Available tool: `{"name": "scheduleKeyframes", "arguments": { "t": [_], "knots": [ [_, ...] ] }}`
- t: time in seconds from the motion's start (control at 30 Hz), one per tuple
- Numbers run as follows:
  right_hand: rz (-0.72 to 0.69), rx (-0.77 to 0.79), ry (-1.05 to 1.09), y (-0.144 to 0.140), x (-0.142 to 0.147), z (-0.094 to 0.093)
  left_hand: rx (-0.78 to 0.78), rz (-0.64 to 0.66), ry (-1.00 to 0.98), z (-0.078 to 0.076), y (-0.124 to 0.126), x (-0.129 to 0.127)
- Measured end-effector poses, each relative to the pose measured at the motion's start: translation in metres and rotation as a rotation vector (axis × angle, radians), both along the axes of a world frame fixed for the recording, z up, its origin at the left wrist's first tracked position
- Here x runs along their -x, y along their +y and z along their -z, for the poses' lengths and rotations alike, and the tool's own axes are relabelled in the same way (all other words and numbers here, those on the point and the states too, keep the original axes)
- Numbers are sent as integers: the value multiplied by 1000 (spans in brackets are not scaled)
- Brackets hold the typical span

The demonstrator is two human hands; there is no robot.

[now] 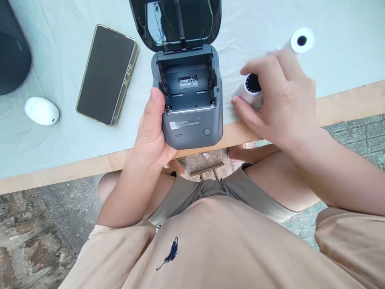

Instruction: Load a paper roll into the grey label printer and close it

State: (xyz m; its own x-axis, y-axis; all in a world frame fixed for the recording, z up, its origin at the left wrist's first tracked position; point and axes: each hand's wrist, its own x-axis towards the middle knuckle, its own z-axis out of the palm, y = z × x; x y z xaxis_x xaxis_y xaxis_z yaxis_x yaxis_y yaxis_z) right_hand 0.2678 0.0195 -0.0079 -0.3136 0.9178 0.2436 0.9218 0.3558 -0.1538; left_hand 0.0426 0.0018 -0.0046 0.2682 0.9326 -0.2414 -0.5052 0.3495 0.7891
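Observation:
A dark grey label printer (195,120) stands tilted up in my left hand (152,134), whose thumb presses its left side. The printer's glossy black lid (180,24) is raised, and the bay inside holds no roll, only a printed sticker on the back wall. To the right, my right hand (284,96) curls over a white paper roll (242,93) with a black core. The thumb touches the roll's near side and the index finger reaches over its far side; the other fingers are partly hidden. Just beyond that hand lies a second white roll (309,42).
Left of the printer lies a smartphone (106,74) with a dark screen. A white earbud case (41,111) and a large dark rounded object (12,48) are farther left. Pale cloth covers the table, and its bare wooden edge (351,100) runs along the front, above my legs.

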Motion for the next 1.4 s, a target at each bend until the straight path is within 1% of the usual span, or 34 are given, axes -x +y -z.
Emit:
{"name": "scheduleKeyframes", "arguments": {
  "t": [0.07, 0.1, 0.17, 0.23, 0.27, 0.33, 0.4, 0.5, 0.57, 0.67, 0.7, 0.77, 0.83, 0.93, 1.07, 1.17, 1.27, 1.33, 1.4],
  "knots": [
    [-71, -16, 88, 0, -2, -1, 3, 8, -2, 1, 0, 1],
    [-125, -1, 190, 0, -3, -4, 4, 17, -9, 3, 0, 1],
    [-205, 54, 463, -2, -1, -12, 4, 28, -25, 5, 1, 3],
    [-211, 87, 722, -2, 4, -21, -7, 32, -36, 6, 1, 3],
    [-195, 81, 815, -2, 7, -25, -15, 37, -35, 6, 1, 3],
    [-200, 55, 892, -2, 13, -32, -23, 43, -10, 7, 1, 1],
    [-276, 38, 861, -1, 18, -35, -41, 26, 23, 7, -1, -2],
    [-359, 27, 743, 2, 27, -35, -79, -51, 70, 10, -4, -5],
    [-354, -2, 593, 4, 33, -35, -96, -102, 74, 11, -5, -7],
    [-299, -73, 297, 6, 43, -37, -97, -109, 38, 12, -7, -7],
    [-271, -76, 235, 6, 45, -38, -93, -98, 22, 11, -7, -6],
    [-242, -51, 177, 7, 47, -37, -83, -81, 6, 11, -8, -5],
    [-279, -57, 178, 9, 45, -33, -70, -69, 12, 10, -10, -3],
    [-371, -168, 267, 13, 41, -27, -72, -52, 5, 11, -11, -2],
    [-395, -305, 290, 9, 44, -22, -56, -69, -47, 14, -9, 0],
    [-521, -410, 390, 1, 52, -16, -61, -64, -95, 15, -7, 4],
    [-593, -412, 428, -3, 54, -10, -54, -44, 1, 11, -7, 7],
    [-568, -359, 452, -2, 49, -11, -61, -45, 62, 9, -7, 7],
    [-448, -293, 497, 1, 43, -16, -76, -61, 92, 12, -6, 7]
  ]
}}
